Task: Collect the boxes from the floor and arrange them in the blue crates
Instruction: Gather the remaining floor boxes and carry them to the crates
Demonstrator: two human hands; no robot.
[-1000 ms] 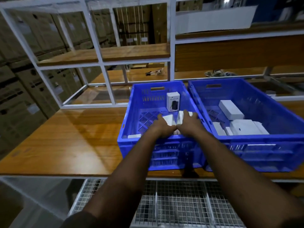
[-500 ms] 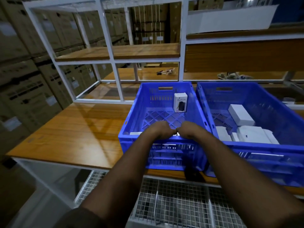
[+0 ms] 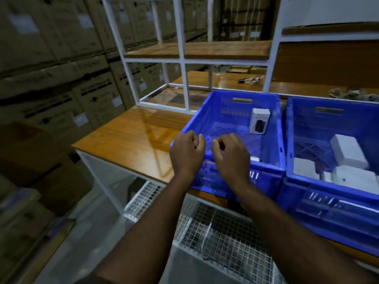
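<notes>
Wooden bench point(image 3: 131, 140): both hands, left hand point(image 3: 187, 152) and right hand point(image 3: 230, 155), now raised from crate point(image 3: 217, 124), loosely curled, empty.

head-worn view, forward and down

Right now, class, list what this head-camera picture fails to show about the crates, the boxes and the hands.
- Left crate: its near floor is hidden by the left hand and right hand.
- Right crate: cut off by the right edge, so its box count is unknown.
- Upright box: print too small to read.
- White boxes: blurred, edges unclear.
- Floor boxes: out of view.
</notes>
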